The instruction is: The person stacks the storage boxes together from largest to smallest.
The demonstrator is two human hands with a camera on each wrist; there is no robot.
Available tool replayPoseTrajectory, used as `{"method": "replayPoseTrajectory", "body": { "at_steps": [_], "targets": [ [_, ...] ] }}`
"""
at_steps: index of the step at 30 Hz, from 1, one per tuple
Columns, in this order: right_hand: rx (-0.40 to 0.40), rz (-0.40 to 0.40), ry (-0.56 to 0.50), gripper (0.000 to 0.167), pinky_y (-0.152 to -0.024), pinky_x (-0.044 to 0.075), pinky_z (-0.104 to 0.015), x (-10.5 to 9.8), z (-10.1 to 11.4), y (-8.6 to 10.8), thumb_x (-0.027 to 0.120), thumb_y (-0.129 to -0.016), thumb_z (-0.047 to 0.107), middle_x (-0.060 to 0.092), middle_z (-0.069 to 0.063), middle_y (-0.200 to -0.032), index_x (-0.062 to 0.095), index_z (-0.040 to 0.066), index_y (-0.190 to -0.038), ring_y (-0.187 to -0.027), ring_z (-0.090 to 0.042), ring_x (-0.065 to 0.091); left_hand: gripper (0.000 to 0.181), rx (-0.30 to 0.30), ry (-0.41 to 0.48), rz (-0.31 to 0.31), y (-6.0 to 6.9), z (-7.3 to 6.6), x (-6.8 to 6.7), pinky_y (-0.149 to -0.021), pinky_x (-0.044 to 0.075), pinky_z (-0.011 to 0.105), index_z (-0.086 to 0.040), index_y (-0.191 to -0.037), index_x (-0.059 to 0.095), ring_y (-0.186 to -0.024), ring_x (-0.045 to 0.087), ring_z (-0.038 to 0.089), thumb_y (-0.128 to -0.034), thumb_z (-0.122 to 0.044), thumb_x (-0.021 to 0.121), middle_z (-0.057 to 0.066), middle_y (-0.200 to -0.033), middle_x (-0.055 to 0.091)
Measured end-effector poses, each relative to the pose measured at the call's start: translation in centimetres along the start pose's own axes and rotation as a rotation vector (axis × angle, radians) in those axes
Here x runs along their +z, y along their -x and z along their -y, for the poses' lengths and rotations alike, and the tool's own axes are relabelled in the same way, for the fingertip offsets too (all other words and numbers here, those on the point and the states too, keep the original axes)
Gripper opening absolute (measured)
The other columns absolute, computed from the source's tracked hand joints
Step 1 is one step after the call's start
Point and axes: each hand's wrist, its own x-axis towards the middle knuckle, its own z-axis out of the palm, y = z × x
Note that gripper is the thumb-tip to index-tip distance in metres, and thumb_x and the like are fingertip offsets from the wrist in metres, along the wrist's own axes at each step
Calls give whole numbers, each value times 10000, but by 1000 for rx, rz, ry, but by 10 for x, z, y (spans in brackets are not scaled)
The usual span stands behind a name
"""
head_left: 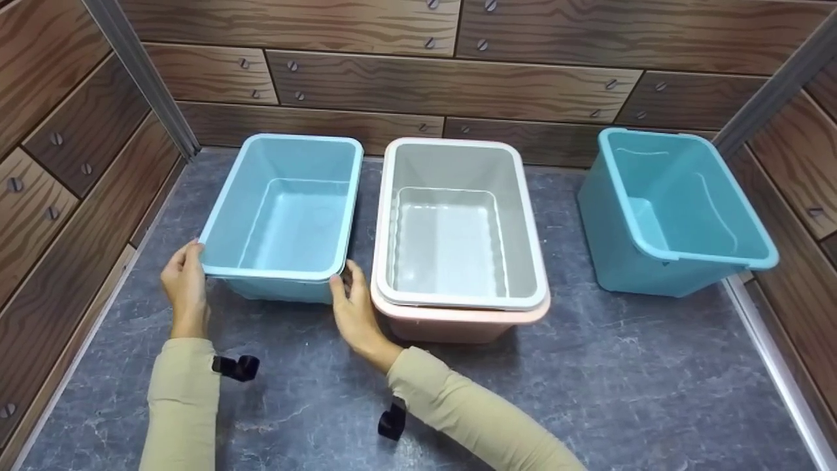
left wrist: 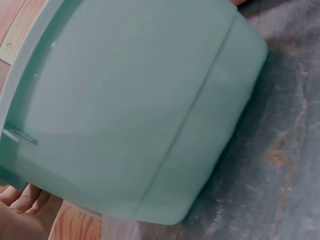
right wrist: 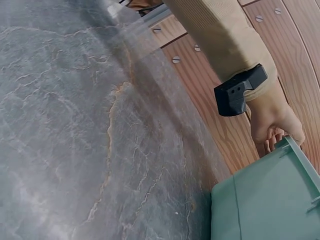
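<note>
A light blue bin [head_left: 281, 273] stands at the left in the head view, its open top facing up. My left hand [head_left: 186, 288] grips the rim at its near left corner, and my right hand [head_left: 358, 317] holds the near right corner, thumb on the outer wall. The left wrist view shows the bin's outer wall [left wrist: 120, 110] close up, with left-hand fingers [left wrist: 30, 205] under the rim. In the right wrist view, the left hand [right wrist: 272, 120] curls over the corner of the bin [right wrist: 265, 200].
Right of the blue bin, a white bin [head_left: 464, 302] sits nested in a pink bin [head_left: 451, 327], close to my right hand. A deeper teal bin [head_left: 608, 242] stands farther right. Wood-patterned walls [head_left: 366, 78] border the dark marbled surface [head_left: 301, 405] at the back and sides.
</note>
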Motion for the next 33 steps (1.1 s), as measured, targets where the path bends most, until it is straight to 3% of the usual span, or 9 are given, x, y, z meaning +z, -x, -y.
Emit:
{"method": "replayPoseTrajectory", "body": {
  "at_steps": [8,12,16,25,33],
  "targets": [
    [9,-97,32,465,-1173,346,-481,4,5,-9,347,-1034,156,387,-281,-1483,326,-80,-1434,-1400,-390,376,503,-66,-6,92,-5,-6,-2,-1009,438,184,-7,-1395,481,-1293,493,141,-967,-271,452,112,-1509,443],
    [-15,-96,-32,462,-1168,366,-459,7,6,-13,348,-1031,115,366,-311,-1477,300,-118,-1427,-1393,-404,385,524,-93,-2,125,-7,-7,-4,-1132,391,242,-18,-1424,441,-1389,419,164,-968,-276,446,86,-1548,385],
    [-35,-97,-72,471,-1160,378,-447,7,5,-17,356,-1023,83,332,-339,-1480,274,-149,-1425,-1383,-429,389,522,-96,23,133,-8,-9,-4,-1156,373,247,-1,-1427,424,-1415,384,166,-962,-239,447,87,-1561,357],
    [-81,-115,-62,468,-1173,349,-470,7,6,-22,370,-993,26,341,-371,-1461,289,-189,-1401,-1389,-453,360,493,-117,76,126,-10,-11,-2,-875,443,92,-4,-1403,461,-1215,503,88,-953,-205,472,105,-1506,437],
    [-71,-94,-57,475,-1169,354,-474,7,7,-20,364,-1003,33,321,-360,-1477,265,-175,-1419,-1392,-450,358,500,-110,160,163,-11,-9,-4,-1156,361,222,11,-1428,414,-1396,397,152,-962,-168,442,117,-1555,366]
  ]
}}
